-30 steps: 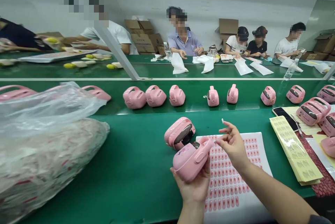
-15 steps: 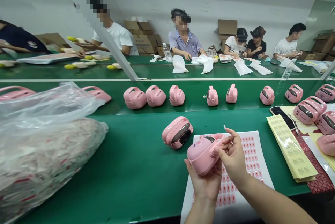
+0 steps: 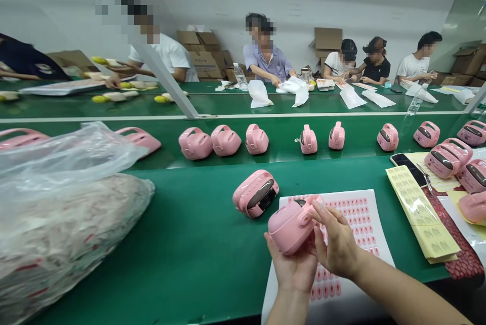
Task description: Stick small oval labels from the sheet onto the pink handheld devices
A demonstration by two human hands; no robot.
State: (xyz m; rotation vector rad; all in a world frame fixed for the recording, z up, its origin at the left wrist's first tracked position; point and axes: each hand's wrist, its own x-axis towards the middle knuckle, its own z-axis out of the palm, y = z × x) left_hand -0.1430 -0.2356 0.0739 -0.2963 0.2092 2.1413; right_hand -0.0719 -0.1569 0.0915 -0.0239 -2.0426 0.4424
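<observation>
Cradling a pink plastic case (image 3: 290, 229) in the left hand (image 3: 292, 272), a worker brings the right hand (image 3: 337, 244) up against the case's looped handle (image 3: 309, 212) at a green bench (image 3: 190, 249). The left hand curls closed around the underside, holding the case tilted above a white sheet of small red oval labels (image 3: 351, 229). On the right hand, the fingers (image 3: 322, 212) stand narrow, their tips at the handle; whether they pinch anything there cannot be told. The step in hand appears to be close work at the handle, and the moment seems to call for a steady left hand and careful fingertips. A second pink case (image 3: 256, 193) lies tilted on the bench just beyond the sheet, its dark oval panel showing. More pink cases (image 3: 256, 138) sit spaced in a row along a farther green belt (image 3: 283, 160). To the right lie stacked yellow label sheets (image 3: 423, 213) and a smartphone (image 3: 408, 169); to the left, a bulging clear plastic bag (image 3: 68, 224) slumps on the bench. No brand or wording can be read on the cases or labels. Beyond a glass partition, co-workers (image 3: 264, 59) bend over their own bench.
</observation>
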